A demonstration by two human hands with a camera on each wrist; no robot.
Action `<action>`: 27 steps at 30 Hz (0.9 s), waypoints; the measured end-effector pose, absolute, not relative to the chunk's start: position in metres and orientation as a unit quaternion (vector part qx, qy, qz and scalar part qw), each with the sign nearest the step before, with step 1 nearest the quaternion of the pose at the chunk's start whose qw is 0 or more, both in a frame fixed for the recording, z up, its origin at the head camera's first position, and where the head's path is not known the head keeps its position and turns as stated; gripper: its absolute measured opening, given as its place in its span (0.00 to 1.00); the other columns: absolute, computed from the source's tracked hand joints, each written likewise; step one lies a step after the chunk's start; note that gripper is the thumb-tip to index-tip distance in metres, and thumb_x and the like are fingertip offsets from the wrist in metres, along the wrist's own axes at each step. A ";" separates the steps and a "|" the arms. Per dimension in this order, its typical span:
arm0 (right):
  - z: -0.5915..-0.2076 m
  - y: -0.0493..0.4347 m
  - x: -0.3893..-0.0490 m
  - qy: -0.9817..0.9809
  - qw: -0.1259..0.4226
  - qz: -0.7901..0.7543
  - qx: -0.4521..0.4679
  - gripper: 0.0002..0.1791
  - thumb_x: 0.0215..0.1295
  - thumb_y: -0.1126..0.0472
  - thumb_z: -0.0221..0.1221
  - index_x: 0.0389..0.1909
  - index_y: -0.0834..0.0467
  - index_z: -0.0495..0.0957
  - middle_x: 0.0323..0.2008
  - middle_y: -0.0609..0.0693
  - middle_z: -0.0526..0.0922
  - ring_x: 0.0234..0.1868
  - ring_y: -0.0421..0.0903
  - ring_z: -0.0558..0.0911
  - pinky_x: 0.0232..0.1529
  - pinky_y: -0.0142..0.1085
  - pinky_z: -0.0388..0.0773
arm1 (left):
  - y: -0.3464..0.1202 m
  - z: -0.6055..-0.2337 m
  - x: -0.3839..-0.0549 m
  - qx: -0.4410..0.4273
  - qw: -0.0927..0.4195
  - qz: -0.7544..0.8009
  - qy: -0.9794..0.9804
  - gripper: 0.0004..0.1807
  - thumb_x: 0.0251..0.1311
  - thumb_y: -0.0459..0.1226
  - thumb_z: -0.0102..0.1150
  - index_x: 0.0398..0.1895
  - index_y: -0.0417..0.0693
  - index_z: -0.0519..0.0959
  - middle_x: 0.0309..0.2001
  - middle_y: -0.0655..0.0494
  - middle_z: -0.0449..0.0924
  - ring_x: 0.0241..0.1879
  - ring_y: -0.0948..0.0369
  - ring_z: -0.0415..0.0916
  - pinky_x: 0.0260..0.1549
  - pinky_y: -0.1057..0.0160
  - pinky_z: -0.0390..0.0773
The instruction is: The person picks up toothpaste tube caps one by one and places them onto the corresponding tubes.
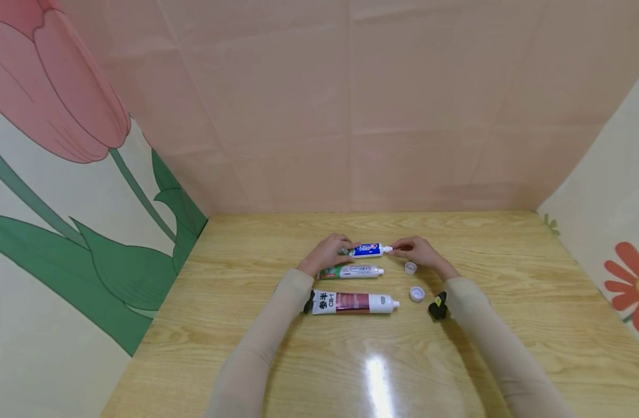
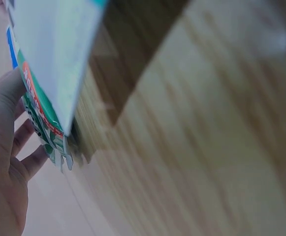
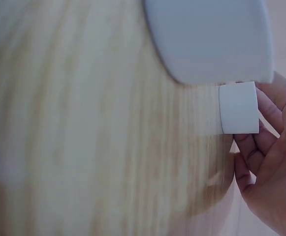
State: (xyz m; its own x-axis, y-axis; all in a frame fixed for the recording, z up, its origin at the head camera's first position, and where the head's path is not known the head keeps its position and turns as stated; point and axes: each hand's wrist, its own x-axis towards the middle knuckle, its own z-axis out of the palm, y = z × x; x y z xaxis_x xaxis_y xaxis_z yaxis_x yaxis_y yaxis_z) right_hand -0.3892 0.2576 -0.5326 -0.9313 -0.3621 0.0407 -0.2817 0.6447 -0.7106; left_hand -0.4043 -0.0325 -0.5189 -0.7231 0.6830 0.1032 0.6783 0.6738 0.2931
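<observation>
A blue-and-white toothpaste tube (image 1: 368, 250) lies farthest back, its white tip pointing right. My left hand (image 1: 327, 254) holds it by the tail end, thumb on the near side. At the tip, my right hand (image 1: 417, 252) pinches the small white cap between thumb and fingers, mostly hidden behind them. Just nearer lies a green-and-white toothpaste tube (image 1: 353, 271), its nozzle bare, close beside the left thumb. A larger white-and-pink toothpaste tube (image 1: 353, 302) lies nearest me, nozzle bare too. In the right wrist view, the right fingers (image 3: 251, 152) are curled behind a white cap (image 3: 238, 108).
Two loose white caps stand on the wooden table (image 1: 236, 325) right of the tubes: a smaller cap (image 1: 410, 267) and a larger cap (image 1: 416, 294). A black wrist camera (image 1: 437, 307) sits by the right sleeve. A pink backdrop (image 1: 351, 116) rises behind the table.
</observation>
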 end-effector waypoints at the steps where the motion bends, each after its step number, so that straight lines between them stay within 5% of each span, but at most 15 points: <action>1: -0.532 0.257 -0.389 0.905 0.054 -0.383 -0.178 0.15 0.61 0.53 0.61 0.43 0.58 0.82 0.41 0.54 0.83 0.39 0.45 0.77 0.42 0.37 0.74 | -0.033 -0.519 -0.404 0.372 0.007 0.158 0.915 0.28 0.56 0.50 0.60 0.61 0.63 0.70 0.51 0.58 0.77 0.50 0.62 0.71 0.55 0.63 0.71; 27: -0.536 0.257 -0.388 0.888 0.044 -0.426 -0.166 0.13 0.58 0.54 0.63 0.40 0.56 0.78 0.34 0.51 0.79 0.35 0.45 0.75 0.36 0.33 0.73 | -0.031 -0.518 -0.402 0.387 -0.003 0.166 0.907 0.27 0.55 0.48 0.62 0.60 0.59 0.71 0.51 0.56 0.77 0.50 0.62 0.72 0.56 0.63 0.71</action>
